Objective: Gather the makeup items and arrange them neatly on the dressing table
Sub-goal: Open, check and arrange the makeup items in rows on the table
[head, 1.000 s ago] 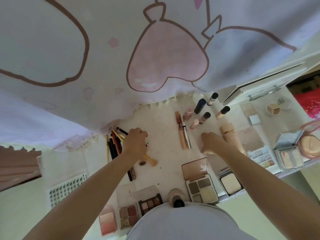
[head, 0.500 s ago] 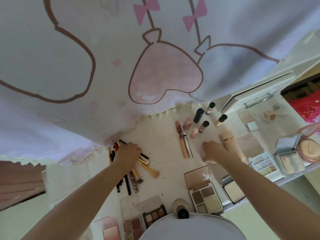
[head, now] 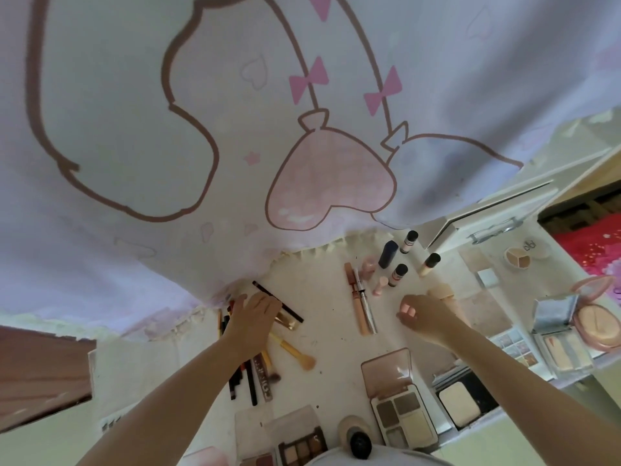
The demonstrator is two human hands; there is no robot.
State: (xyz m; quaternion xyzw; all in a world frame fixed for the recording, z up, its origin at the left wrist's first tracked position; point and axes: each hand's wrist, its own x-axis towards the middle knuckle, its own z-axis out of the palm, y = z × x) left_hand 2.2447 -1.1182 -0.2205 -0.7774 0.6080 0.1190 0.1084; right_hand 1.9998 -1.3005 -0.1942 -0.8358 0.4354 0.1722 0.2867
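White and lightly speckled, the dressing table (head: 322, 317) fills the lower half of the head view, while a pale curtain (head: 235, 129) printed with pink heart balloons and bows hangs across the top. At about nine o'clock from the table's middle, the left hand (head: 257, 309) lies palm down with fingers fairly straight over a gold tube (head: 288, 321) and a thin black pencil (head: 268, 290); it presses or touches them, and no curled grip shows. Just below it, toward seven o'clock, a cluster of dark pencils (head: 247, 381) and a yellow-handled makeup brush (head: 295, 353) lie loosely together. Toward three o'clock the right hand (head: 425, 314) hovers with fingers loosely curled, holding nothing that can be seen. Between the hands, two slim tubes (head: 361, 304) lie side by side. Up at one o'clock stand small bottles, among them a dark blue one (head: 387, 253) and black-capped ones (head: 408, 241). At five o'clock an open eyeshadow palette (head: 401, 417) shows grey, brown and cream pans under its raised pink lid; beside it an open black compact (head: 458, 403) holds a pale powder pan. At six o'clock another open palette (head: 302, 447) holds brown shades. At the far right, an open silver case (head: 564, 348) holds peach blocks, touching a round pink compact (head: 596, 319) with beige powder, and a small round pot (head: 517, 261) is split into three beige sections.
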